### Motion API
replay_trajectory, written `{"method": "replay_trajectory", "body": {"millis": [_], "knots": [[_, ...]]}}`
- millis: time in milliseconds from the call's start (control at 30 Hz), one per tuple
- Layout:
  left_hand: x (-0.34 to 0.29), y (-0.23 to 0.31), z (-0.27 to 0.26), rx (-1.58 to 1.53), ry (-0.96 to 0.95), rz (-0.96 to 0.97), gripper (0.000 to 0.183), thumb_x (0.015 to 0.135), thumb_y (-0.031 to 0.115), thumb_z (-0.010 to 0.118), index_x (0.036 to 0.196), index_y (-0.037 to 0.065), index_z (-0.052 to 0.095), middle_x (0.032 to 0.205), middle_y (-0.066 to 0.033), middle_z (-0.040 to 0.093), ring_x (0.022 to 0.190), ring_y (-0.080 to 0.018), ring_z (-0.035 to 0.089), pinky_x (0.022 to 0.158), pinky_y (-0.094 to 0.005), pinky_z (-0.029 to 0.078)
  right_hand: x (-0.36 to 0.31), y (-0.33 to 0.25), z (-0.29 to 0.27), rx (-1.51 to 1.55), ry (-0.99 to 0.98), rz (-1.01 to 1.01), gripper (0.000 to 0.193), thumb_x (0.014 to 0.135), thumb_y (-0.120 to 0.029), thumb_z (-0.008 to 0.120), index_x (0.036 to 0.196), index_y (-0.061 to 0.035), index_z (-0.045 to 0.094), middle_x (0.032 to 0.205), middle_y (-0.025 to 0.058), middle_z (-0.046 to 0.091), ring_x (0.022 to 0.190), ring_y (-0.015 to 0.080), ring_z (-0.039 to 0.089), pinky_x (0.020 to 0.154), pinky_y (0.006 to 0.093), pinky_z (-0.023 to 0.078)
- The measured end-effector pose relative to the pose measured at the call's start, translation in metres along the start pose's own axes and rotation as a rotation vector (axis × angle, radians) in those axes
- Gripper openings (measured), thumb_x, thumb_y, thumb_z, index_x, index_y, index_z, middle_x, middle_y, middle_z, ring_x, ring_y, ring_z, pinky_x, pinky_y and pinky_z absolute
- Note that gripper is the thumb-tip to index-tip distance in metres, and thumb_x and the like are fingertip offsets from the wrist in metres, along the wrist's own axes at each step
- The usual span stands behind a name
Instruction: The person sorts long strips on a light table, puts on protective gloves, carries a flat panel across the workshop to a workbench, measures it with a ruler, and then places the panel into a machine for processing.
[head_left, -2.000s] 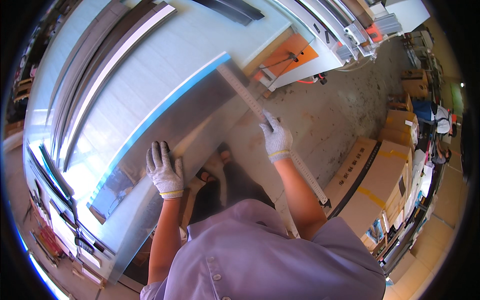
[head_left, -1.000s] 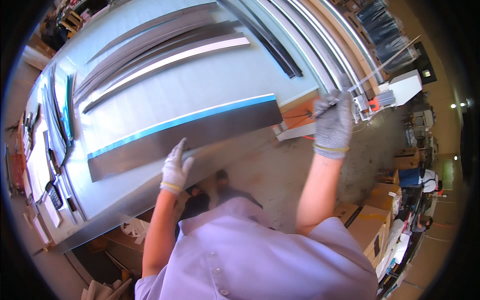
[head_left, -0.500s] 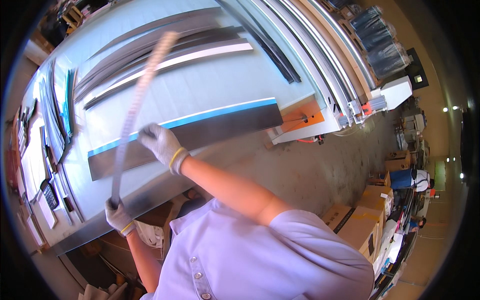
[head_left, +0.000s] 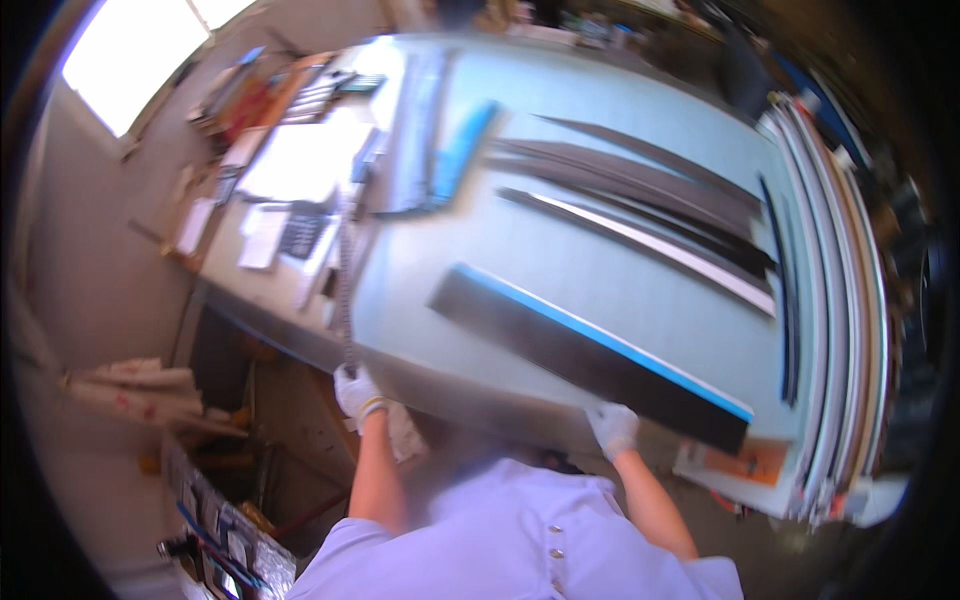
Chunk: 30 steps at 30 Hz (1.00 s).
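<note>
My left hand (head_left: 358,391), in a pale work glove, is closed round the lower end of a long narrow ruler (head_left: 346,270). The ruler points away from me over the left part of the table. Blur hides its markings. My right hand (head_left: 614,430), gloved too, is at the table's near edge, beside a long dark strip (head_left: 610,365). Its fingers are smeared, and I cannot tell whether they touch the edge. A blue and white band runs along the strip's far side. The strip lies slanted on the pale table (head_left: 620,270).
Several dark strips (head_left: 640,185) and one with a white face (head_left: 680,262) lie farther back. On the left are a blue piece (head_left: 465,150), a calculator (head_left: 302,235) and white papers (head_left: 300,165). Long metal rails (head_left: 835,300) border the right side.
My view has swung left. The ruler, earlier leaning across the dark strip, is now over the table's left part. My right hand has moved from above the strip to the near edge.
</note>
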<state>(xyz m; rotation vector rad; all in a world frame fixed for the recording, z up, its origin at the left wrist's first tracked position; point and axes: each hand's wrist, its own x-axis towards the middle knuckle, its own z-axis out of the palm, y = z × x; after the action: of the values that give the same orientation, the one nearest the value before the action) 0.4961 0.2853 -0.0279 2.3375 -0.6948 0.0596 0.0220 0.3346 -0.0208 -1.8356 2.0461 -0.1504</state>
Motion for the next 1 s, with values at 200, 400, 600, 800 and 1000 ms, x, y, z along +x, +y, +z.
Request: {"method": "replay_trajectory", "body": {"millis": [200, 400, 600, 800, 1000], "knots": [[0.066, -0.011, -0.006, 0.087, 0.033, -0.064, 0.031, 0.082, 0.027, 0.073, 0.106, 0.008, 0.068, 0.098, -0.0119, 0.071, 0.091, -0.0311, 0.068, 0.081, -0.0412, 0.051, 0.005, -0.006, 0.028, -0.162, 0.228, -0.102, 0.035, 0.083, -0.039, 0.068, 0.063, -0.0106, 0.067, 0.068, 0.0127, 0.066, 0.064, 0.0346, 0.065, 0.059, 0.0479, 0.049], [0.116, -0.022, -0.006, 0.201, 0.026, 0.125, 0.032, 0.076, 0.027, 0.076, 0.103, 0.012, 0.069, 0.098, -0.0082, 0.069, 0.093, -0.0294, 0.066, 0.081, -0.0402, 0.052, 0.000, 0.003, 0.034, -0.196, 0.299, -0.103, 0.038, 0.082, -0.036, 0.069, 0.057, -0.0089, 0.062, 0.063, 0.0138, 0.062, 0.060, 0.0355, 0.062, 0.057, 0.0476, 0.048], [0.187, -0.035, 0.014, 0.238, -0.087, 0.148, 0.033, 0.078, 0.032, 0.075, 0.102, 0.012, 0.069, 0.097, -0.0090, 0.069, 0.092, -0.0304, 0.066, 0.079, -0.0414, 0.052, 0.001, -0.002, 0.037, -0.230, 0.306, -0.029, 0.039, 0.082, -0.035, 0.069, 0.056, -0.0077, 0.061, 0.061, 0.0156, 0.061, 0.058, 0.0366, 0.061, 0.055, 0.0488, 0.047], [0.213, -0.028, 0.028, 0.216, -0.188, 0.223, 0.051, 0.074, 0.034, 0.078, 0.113, 0.005, 0.065, 0.117, -0.0168, 0.063, 0.110, -0.0346, 0.059, 0.093, -0.0421, 0.047, 0.003, -0.006, 0.041, -0.258, 0.331, 0.033, 0.043, 0.086, -0.036, 0.067, 0.056, -0.0071, 0.060, 0.060, 0.0176, 0.059, 0.057, 0.0380, 0.060, 0.054, 0.0495, 0.046], [0.162, -0.021, 0.019, 0.319, 0.005, 0.306, 0.079, 0.076, 0.034, 0.077, 0.145, 0.009, 0.045, 0.151, -0.0194, 0.037, 0.139, -0.0395, 0.033, 0.116, -0.0499, 0.025, 0.005, -0.014, 0.046, -0.304, 0.369, 0.075, 0.046, 0.090, -0.033, 0.064, 0.055, -0.0060, 0.058, 0.059, 0.0173, 0.058, 0.055, 0.0380, 0.058, 0.053, 0.0497, 0.044]]}}
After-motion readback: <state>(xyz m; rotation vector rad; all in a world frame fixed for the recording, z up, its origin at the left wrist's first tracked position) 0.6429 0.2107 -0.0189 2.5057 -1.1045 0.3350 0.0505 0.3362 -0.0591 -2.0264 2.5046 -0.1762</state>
